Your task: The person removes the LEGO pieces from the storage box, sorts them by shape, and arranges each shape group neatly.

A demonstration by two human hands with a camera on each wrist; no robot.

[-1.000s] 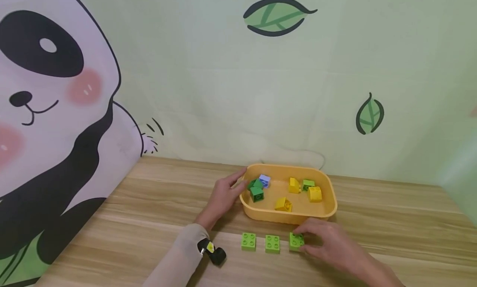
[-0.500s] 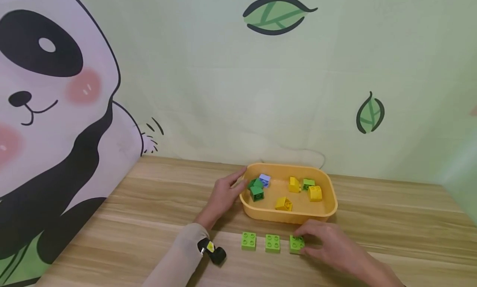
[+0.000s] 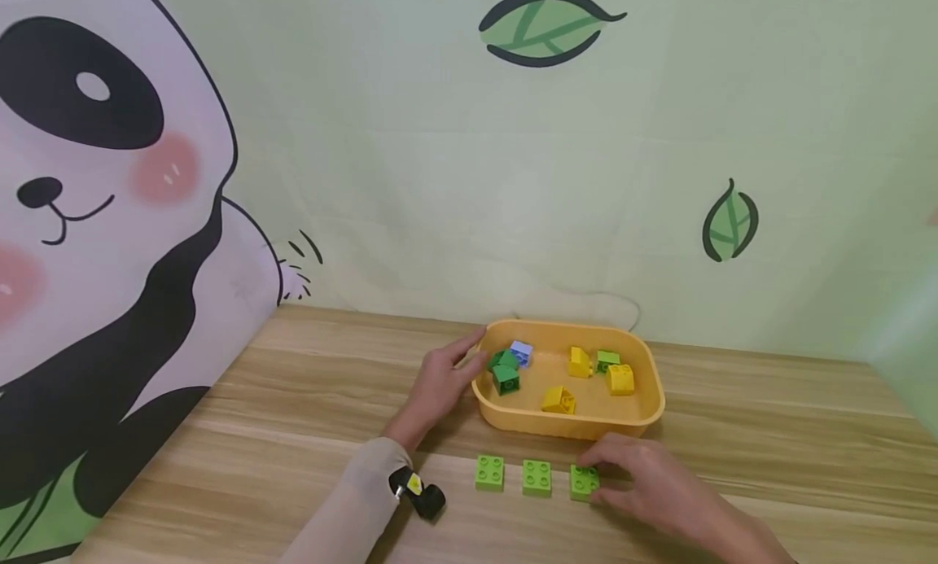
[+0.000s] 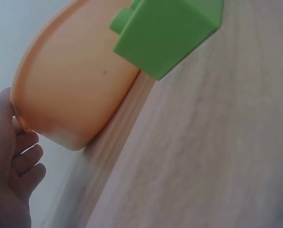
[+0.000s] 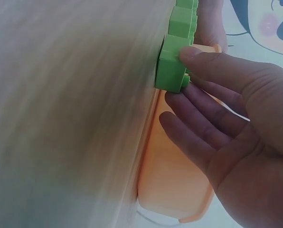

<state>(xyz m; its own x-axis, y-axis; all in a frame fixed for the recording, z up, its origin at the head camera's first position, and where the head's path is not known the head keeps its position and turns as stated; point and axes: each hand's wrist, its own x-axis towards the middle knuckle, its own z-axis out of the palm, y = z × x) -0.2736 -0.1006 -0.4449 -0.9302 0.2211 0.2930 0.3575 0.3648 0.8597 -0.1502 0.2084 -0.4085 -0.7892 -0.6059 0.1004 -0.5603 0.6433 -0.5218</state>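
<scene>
While in right grip's (image 3: 643, 478) pinch, square, studded green brick (image 3: 582, 484); tray (image 3: 542, 424) in left grip (image 3: 438, 383).

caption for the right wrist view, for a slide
The right hand pinches the nearest green brick in a row, with the orange tray beyond and wooden tabletop at left.

Three light green bricks (image 3: 536, 478) are counted on the table (image 3: 762, 434). Inside the one orange tray (image 3: 557, 425), seven more are seen: three yellow bricks (image 3: 620, 380), two dark green bricks (image 3: 506, 379), one lime brick (image 3: 607, 361) and one lavender-blue brick (image 3: 521, 352). One left hand (image 3: 438, 381) and one right hand (image 3: 648, 478) are shown. On the backdrop (image 3: 410, 181), two whole leaves (image 3: 542, 35) and one panda (image 3: 103, 210) are pictured.
</scene>
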